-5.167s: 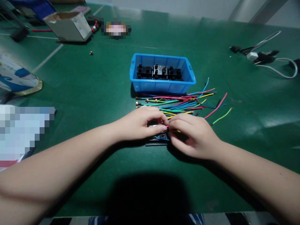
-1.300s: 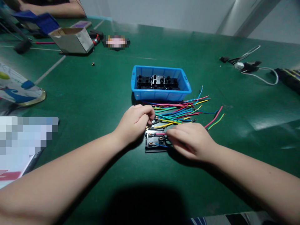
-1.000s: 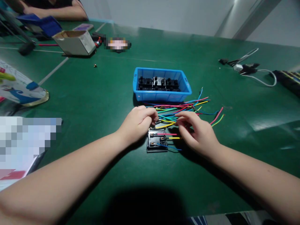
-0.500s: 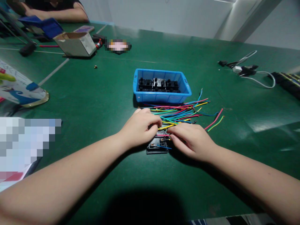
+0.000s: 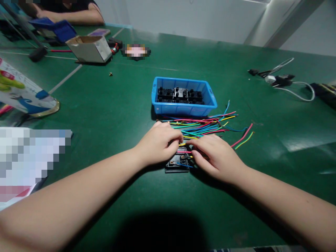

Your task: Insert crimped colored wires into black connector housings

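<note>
My left hand is curled over the far end of a black plastic socket-like part. A short yellow wire comes out between its thumb and forefinger. My right hand is just to the right, thumb and forefinger apart. Its forefinger tip meets the yellow wire, while the thumb lies by the end of a red wire. Metal terminals and a thin blue wire sit in the near half of the part. Its far end is hidden under my left hand.
Loose coloured wires lie behind my hands, before a blue bin of black plastic parts. A white box stands far left, near another person's arm. A white cable lies at the right.
My right hand has shifted slightly, its forefinger going from near the red wire up to the yellow wire, away from the thumb. My left hand keeps its place on the part.
</note>
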A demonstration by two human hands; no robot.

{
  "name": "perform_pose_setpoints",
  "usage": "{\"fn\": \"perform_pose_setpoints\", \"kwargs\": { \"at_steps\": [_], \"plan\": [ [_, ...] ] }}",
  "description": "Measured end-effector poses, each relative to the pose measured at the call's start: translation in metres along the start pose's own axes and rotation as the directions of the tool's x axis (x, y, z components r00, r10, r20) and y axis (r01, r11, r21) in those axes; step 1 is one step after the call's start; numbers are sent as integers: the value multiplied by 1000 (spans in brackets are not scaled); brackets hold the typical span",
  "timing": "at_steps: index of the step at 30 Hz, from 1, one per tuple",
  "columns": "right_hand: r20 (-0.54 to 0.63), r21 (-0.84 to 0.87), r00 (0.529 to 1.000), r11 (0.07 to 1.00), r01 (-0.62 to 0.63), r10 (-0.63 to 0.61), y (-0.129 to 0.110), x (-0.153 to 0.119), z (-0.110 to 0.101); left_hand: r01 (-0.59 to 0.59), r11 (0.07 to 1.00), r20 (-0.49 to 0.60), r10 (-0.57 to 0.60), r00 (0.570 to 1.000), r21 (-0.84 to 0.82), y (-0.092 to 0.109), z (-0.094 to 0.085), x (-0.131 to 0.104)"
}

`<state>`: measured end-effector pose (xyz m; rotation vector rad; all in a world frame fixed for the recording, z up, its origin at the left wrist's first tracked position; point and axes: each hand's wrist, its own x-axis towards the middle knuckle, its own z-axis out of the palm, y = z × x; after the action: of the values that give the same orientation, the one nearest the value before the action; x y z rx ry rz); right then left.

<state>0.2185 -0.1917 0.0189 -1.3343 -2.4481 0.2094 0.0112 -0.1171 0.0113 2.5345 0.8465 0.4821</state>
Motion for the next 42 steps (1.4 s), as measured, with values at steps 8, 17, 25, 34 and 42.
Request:
{"fn": "perform_pose_setpoints", "kwargs": {
  "at_steps": [8,17,25,34,42],
  "plan": [
    [-23,-126,1000,992,16,-19,-9,-3,-2,-9,1000,1,9,1000,4,1,-1,0],
    [-12,-32,1000,999,10,-10,-6,-1,-1,14,1000,28,-14,1000,-5,2,-2,1],
    [3,18,1000,1000,19,-19,-2,0,-2,31,994,15,-30,999,-106,4,-5,-1],
    [34,55,999,998,8,-9,1,1,0,51,992,46,-46,998,-114,5,-6,1],
    [60,48,998,999,-12,9,0,3,-1,22,982,29,-17,999,-186,3,-7,0]
  ]
}}
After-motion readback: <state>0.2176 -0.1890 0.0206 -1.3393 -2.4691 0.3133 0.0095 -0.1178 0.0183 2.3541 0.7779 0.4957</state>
